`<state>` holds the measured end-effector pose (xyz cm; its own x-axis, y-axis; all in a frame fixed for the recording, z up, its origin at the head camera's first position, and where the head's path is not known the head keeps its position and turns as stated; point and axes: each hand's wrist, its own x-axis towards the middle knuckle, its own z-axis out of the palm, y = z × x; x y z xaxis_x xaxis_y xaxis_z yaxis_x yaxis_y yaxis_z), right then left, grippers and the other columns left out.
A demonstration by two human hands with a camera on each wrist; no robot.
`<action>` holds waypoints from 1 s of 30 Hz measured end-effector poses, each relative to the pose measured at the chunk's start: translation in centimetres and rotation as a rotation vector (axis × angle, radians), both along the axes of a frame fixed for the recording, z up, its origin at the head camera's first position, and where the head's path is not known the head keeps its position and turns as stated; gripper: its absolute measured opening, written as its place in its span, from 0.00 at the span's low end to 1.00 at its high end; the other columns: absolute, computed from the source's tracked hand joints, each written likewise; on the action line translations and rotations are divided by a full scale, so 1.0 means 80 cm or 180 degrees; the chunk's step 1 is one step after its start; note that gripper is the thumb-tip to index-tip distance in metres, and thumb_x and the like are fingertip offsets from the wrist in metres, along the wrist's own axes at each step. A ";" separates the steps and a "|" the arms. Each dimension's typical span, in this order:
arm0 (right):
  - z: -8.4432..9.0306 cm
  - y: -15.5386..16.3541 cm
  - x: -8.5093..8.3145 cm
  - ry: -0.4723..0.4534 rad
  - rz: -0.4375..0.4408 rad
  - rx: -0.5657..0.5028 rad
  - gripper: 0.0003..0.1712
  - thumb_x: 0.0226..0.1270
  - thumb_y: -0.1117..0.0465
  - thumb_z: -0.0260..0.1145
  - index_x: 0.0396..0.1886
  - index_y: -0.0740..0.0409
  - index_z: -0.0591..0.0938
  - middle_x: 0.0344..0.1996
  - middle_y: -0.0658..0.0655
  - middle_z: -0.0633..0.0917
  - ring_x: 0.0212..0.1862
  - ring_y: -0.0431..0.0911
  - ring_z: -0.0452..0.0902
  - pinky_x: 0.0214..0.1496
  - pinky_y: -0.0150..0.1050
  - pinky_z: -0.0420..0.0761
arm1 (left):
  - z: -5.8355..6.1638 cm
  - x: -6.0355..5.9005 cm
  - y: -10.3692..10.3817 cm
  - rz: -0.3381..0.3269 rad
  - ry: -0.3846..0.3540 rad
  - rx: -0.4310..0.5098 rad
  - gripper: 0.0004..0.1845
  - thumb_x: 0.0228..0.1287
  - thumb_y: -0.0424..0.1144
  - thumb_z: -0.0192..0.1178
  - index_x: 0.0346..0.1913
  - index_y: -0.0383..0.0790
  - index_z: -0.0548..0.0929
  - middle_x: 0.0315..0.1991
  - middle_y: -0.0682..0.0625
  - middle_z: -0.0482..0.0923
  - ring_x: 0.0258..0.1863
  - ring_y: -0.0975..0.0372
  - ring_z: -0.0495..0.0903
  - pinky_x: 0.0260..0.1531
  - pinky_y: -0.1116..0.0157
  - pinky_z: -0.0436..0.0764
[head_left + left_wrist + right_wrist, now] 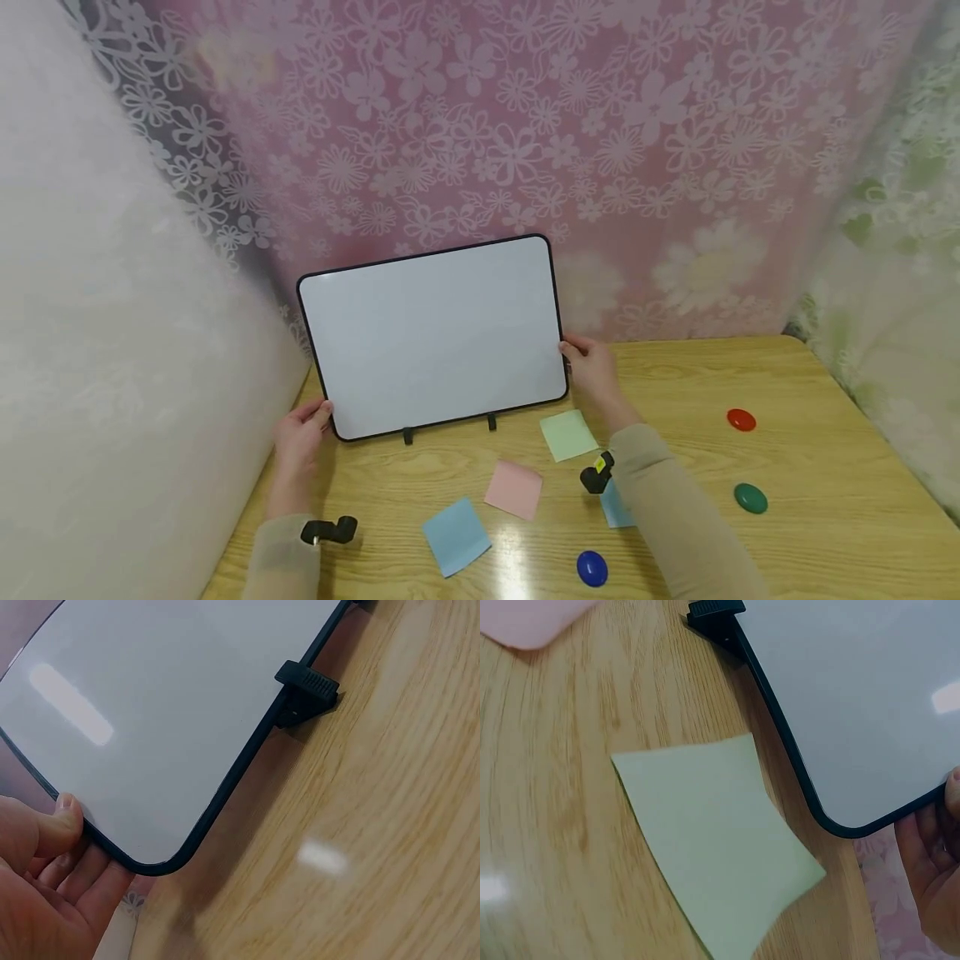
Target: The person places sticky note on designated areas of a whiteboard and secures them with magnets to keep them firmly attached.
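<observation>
A black-framed whiteboard (pixel 431 337) stands in two black supports (pixel 408 436) on a wooden counter (pixel 825 433). The left hand (pixel 298 437) pinches its left edge, the right hand (pixel 595 373) its right edge. Nearer lie a green note (pixel 569 435), a pink note (pixel 514 489) and a blue note (pixel 457 537).

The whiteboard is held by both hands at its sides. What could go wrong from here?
The whiteboard may tip if the left hand and right hand let go, since only two small black feet show beneath. The green note lies near the board's lower right corner and might get caught if the board shifts.
</observation>
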<state>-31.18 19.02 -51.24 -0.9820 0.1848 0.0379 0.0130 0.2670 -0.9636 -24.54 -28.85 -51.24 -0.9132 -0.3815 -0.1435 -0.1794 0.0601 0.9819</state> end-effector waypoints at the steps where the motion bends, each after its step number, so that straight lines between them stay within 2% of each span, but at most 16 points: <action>1: 0.000 0.004 0.000 0.0007 -0.0002 0.0017 0.23 0.86 0.60 0.61 0.72 0.67 0.79 0.66 0.68 0.82 0.63 0.59 0.82 0.60 0.51 0.85 | -0.001 -0.003 0.002 -0.0011 0.0004 0.0022 0.25 0.81 0.36 0.62 0.72 0.24 0.75 0.50 0.52 0.86 0.38 0.76 0.83 0.43 0.72 0.85; 5: 0.002 0.018 0.003 0.0023 0.0020 0.0024 0.23 0.86 0.61 0.60 0.72 0.69 0.78 0.65 0.70 0.82 0.62 0.61 0.82 0.60 0.53 0.85 | -0.004 -0.014 0.012 -0.0092 0.0010 0.0069 0.24 0.81 0.35 0.62 0.72 0.24 0.76 0.52 0.50 0.86 0.39 0.75 0.84 0.44 0.70 0.85; 10: 0.004 0.036 0.008 -0.0017 0.0077 0.0057 0.25 0.87 0.62 0.59 0.75 0.69 0.75 0.66 0.71 0.81 0.63 0.61 0.80 0.62 0.53 0.84 | -0.005 -0.027 0.024 -0.0255 -0.0050 -0.0023 0.25 0.82 0.38 0.61 0.73 0.27 0.75 0.65 0.38 0.80 0.46 0.71 0.83 0.45 0.72 0.84; 13: 0.004 0.045 0.010 -0.0037 0.0044 0.0069 0.25 0.86 0.63 0.61 0.74 0.70 0.76 0.65 0.72 0.81 0.63 0.61 0.81 0.62 0.53 0.84 | -0.005 -0.033 0.029 -0.0318 -0.0069 -0.0068 0.25 0.82 0.39 0.61 0.74 0.28 0.76 0.69 0.34 0.77 0.50 0.66 0.83 0.45 0.72 0.84; 18: 0.004 0.055 0.012 -0.0020 0.0003 0.0062 0.24 0.84 0.65 0.62 0.73 0.71 0.77 0.63 0.73 0.82 0.61 0.60 0.82 0.62 0.55 0.83 | -0.004 -0.039 0.037 -0.0320 -0.0079 -0.0127 0.25 0.82 0.39 0.62 0.72 0.29 0.78 0.69 0.32 0.77 0.56 0.57 0.83 0.45 0.72 0.84; 24: 0.005 0.067 0.016 -0.0029 -0.0016 0.0094 0.25 0.85 0.65 0.61 0.74 0.71 0.75 0.64 0.73 0.81 0.63 0.60 0.80 0.61 0.53 0.84 | -0.003 -0.052 0.052 -0.0406 -0.0080 -0.0142 0.25 0.83 0.39 0.60 0.74 0.29 0.76 0.70 0.32 0.76 0.66 0.48 0.78 0.54 0.65 0.84; 30: 0.007 0.079 0.022 -0.0048 -0.0052 0.0101 0.25 0.86 0.64 0.60 0.75 0.70 0.74 0.65 0.72 0.81 0.64 0.61 0.80 0.61 0.52 0.84 | -0.003 -0.066 0.067 -0.0341 -0.0009 -0.0159 0.23 0.82 0.38 0.61 0.71 0.28 0.78 0.68 0.31 0.77 0.66 0.45 0.79 0.60 0.57 0.83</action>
